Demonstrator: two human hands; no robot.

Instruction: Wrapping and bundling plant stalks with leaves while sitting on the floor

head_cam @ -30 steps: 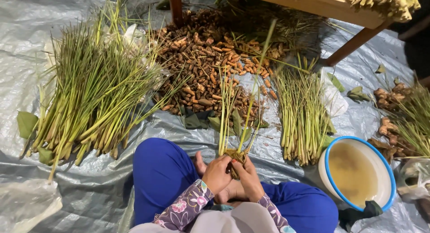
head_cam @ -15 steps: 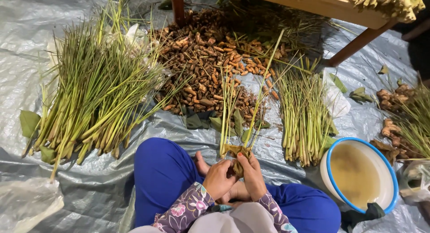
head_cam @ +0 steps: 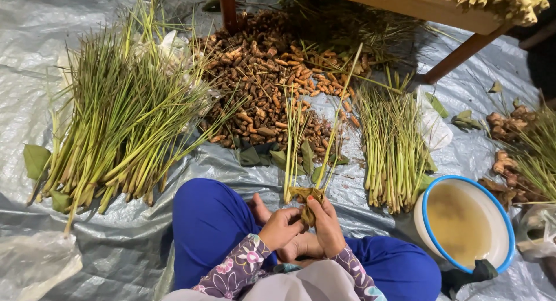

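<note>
Green stalks [head_cam: 116, 121]; blue trousers [head_cam: 208, 220]; blue-rimmed white basin [head_cam: 463, 223]; floral purple sleeves [head_cam: 240, 269].

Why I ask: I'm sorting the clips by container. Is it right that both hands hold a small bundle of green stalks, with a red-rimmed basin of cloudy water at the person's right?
Not quite: the head view shows the basin with a blue rim, not red. The left hand and right hand do hold the stalk bundle.

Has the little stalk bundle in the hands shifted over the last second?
Barely. The bundle stays in both hands, left and right, same spot beside the bowl.
</note>
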